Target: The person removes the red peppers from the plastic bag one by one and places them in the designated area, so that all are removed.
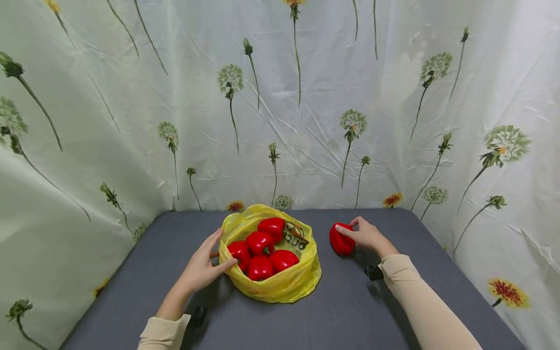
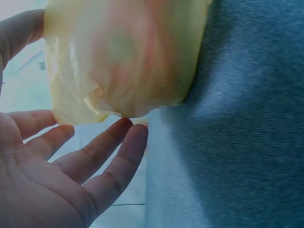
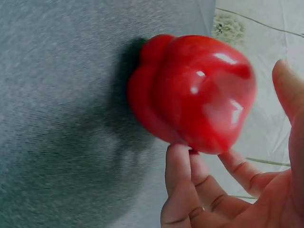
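The person's left hand spreads wide, touching the left side of a yellow bag on the grey table. Five red peppers lie inside. Right of the bag, the right hand, also wide, touches a lone pepper with its fingertips. Behind hangs a flowered curtain.

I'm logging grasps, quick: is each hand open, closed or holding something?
Left hand: open, touching the side of the yellow bag.
Right hand: open, touching the red pepper outside the bag, thumb apart from it.
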The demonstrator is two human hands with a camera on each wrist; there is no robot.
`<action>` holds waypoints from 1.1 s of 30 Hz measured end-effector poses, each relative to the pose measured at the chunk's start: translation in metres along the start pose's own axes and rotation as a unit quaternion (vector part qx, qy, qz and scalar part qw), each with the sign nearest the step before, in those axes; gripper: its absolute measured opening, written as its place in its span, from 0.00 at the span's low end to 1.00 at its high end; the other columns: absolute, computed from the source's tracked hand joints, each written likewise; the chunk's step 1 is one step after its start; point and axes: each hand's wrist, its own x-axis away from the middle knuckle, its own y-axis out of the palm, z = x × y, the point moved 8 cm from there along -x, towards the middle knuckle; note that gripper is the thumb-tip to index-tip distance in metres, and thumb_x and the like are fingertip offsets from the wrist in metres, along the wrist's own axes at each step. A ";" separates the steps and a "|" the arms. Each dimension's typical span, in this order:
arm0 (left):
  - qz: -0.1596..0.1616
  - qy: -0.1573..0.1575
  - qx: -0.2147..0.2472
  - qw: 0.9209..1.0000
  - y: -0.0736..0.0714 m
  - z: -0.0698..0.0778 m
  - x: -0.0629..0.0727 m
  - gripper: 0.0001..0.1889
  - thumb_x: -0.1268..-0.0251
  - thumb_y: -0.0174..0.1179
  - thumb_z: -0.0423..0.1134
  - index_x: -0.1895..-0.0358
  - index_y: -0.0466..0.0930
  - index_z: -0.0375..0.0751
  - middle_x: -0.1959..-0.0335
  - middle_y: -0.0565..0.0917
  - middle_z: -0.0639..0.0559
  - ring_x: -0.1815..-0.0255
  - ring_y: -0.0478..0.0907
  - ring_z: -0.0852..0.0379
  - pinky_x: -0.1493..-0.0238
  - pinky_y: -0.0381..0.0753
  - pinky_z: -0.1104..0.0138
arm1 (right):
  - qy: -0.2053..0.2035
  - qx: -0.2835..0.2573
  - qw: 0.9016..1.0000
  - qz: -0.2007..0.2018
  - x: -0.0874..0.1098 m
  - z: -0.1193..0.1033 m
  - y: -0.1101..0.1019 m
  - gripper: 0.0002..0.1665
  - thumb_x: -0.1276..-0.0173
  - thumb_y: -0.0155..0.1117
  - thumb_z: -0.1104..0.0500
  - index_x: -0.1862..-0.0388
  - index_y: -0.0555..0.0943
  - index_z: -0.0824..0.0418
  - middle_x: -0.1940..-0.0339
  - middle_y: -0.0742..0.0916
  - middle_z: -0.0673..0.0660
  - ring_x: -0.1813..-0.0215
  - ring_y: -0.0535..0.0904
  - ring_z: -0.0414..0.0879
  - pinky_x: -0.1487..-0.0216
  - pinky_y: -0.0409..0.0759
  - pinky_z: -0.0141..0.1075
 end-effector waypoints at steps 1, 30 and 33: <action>0.002 0.001 0.002 1.000 0.000 0.000 0.001 0.52 0.31 0.75 0.51 0.13 0.54 0.37 0.13 0.56 0.33 0.33 0.83 0.30 0.36 0.86 0.43 | -0.002 0.007 1.000 0.004 0.001 -0.002 -0.002 0.44 0.24 0.63 0.32 0.35 0.69 0.69 0.55 0.83 0.66 0.61 0.79 0.52 0.59 0.80 0.41; 0.001 -0.021 0.040 0.999 0.010 -0.015 0.008 0.55 0.33 0.76 0.53 0.11 0.50 0.45 0.11 0.54 0.39 0.30 0.79 0.26 0.43 0.91 0.49 | -0.083 -0.016 0.996 0.015 0.019 -0.086 -0.010 0.39 0.17 0.57 0.36 0.26 0.70 0.65 0.30 0.79 0.75 0.32 0.79 0.69 0.37 0.83 0.60; -0.001 -0.022 0.041 0.999 0.009 -0.015 0.008 0.55 0.33 0.76 0.53 0.11 0.50 0.45 0.11 0.54 0.39 0.30 0.79 0.27 0.43 0.91 0.49 | -0.094 -0.026 0.995 0.000 0.023 -0.095 -0.006 0.38 0.17 0.59 0.36 0.26 0.70 0.63 0.30 0.80 0.72 0.34 0.81 0.67 0.38 0.83 0.59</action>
